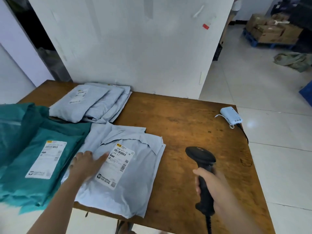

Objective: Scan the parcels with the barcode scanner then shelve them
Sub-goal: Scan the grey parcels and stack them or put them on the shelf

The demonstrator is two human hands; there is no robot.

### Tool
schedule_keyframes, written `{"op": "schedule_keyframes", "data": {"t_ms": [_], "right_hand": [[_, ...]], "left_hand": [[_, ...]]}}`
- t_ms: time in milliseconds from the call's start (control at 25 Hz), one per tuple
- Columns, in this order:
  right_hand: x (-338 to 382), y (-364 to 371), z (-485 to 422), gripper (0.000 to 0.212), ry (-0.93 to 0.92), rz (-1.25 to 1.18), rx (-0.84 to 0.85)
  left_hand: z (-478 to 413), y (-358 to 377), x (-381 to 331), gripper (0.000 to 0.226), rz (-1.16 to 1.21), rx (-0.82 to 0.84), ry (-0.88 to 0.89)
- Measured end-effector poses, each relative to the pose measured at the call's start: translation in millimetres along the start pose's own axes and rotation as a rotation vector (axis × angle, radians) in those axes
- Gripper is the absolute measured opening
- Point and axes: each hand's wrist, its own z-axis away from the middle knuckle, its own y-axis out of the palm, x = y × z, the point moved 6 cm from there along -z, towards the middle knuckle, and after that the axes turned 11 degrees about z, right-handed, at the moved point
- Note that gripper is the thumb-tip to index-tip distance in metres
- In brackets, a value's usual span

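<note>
At the near right, the right grip (212, 186) is clenched round the handle of the black scanner (200, 154), which is held upright above the desk (194, 125) with its head toward the left. A black cable (209, 223) drops from the handle's foot and out of view below.

To the left, the left grip (86, 164) lies flat and released, fingers straight, pressing on the top grey parcel (131, 183) near the desk's front edge. Its fingertips reach the left edge of that parcel's white label (116, 164), which faces up with its barcodes showing. This parcel lies on at least one more grey bag (how many, I cannot tell), and its near corner hangs over the desk's edge.

Just beside it on the left is a pile of teal parcels (25, 174); the top one bears a label (47, 159) too.

Farther back lies a grey stack (94, 102) of parcels, fanned out, close to the white wall (135, 39). At the far right corner of the desk, well apart from the parcels, sits a pale blue power bank (231, 114).

Beyond, on the tiled floor (270, 98), cardboard boxes (270, 31) stand on a blue pallet (253, 41), with a greenish sack (295, 60) nearby.
</note>
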Motion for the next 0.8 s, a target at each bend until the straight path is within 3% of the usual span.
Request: {"op": "schedule_keyframes", "data": {"t_ms": [120,160,320,520,640,720,800], "right_hand": [[7,5,0,0.019,-0.017,-0.015,-0.007],[8,4,0,0.019,-0.014,-0.024,-0.016],[8,8,-3,0.016,0.027,-0.030,-0.031],[20,21,-9,0.013,0.017,-0.018,-0.012],[30,32,-15,0.015,0.007,0.004,0.004],[34,44,-20,0.018,0.004,0.021,0.020],[39,55,-23,0.016,0.013,0.031,0.042]], "left_hand": [[-9,2,1,0.109,0.103,0.055,-0.018],[-8,2,-2,0.103,0.206,0.087,-0.009],[8,-7,-23,0.024,0.666,0.074,0.115],[17,-46,-15,0.025,0.793,-0.127,0.168],[-8,-68,-3,0.039,0.680,-0.101,0.120],[-29,-62,-4,0.048,0.408,-0.019,0.039],[-34,-55,-13,0.053,0.074,-0.136,0.045]]}}
